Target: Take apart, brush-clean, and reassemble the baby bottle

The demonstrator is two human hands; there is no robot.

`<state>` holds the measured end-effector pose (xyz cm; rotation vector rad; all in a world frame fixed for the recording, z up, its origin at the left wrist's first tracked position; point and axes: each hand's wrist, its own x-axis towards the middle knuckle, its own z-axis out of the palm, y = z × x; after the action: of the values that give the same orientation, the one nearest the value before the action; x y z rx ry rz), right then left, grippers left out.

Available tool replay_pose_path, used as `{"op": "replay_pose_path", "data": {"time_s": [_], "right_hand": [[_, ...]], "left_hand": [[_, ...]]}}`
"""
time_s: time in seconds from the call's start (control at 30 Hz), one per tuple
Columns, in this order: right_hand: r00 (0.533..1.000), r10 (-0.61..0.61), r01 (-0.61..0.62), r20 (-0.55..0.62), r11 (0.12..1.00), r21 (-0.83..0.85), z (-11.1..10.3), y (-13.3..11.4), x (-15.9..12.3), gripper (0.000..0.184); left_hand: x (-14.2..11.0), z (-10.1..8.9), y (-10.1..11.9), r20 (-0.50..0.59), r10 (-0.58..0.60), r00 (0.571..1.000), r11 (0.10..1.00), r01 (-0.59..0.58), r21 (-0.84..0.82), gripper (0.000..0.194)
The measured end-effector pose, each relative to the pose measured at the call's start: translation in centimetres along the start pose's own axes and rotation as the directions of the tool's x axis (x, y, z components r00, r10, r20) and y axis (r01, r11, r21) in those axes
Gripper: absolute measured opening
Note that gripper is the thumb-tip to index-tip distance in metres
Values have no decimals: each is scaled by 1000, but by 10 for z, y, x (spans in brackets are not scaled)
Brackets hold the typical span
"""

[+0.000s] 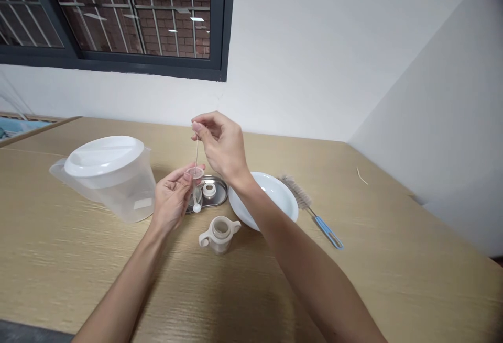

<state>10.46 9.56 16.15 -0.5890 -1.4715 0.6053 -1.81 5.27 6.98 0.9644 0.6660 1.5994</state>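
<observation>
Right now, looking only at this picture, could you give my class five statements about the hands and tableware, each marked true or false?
1. The left hand holds a small clear piece. True.
2. The right hand pinches a thin rod. True.
3. The jug has no lid. False: a white lid covers it.
4. The brush lies inside the bowl. False: it lies outside, to the right.
5. The two-handled cup stands off the metal tray. True.
</observation>
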Motion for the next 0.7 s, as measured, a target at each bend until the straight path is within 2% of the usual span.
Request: {"op": "replay_pose_path", "data": {"time_s": [0.27,0.4,0.53,0.7], "right_hand": [[991,119,-117,58,993,-26,2,13,-18,6],[983,161,-159,92,987,-22,6,15,-27,5],[979,160,-150,130,985,-86,8,19,-37,6],[984,153,-146,96,986,-80,8,19,-39,7]], "left_hand": [[3,-2,0,-38,-18,999,1000,19,20,40],[2,-1,0,-27,-30,999,999,29,-30,37],[2,1,3,-12,-28,1000,998,28,-55,37],[3,2,4,-2,-51,999,995,50,-91,36]]}}
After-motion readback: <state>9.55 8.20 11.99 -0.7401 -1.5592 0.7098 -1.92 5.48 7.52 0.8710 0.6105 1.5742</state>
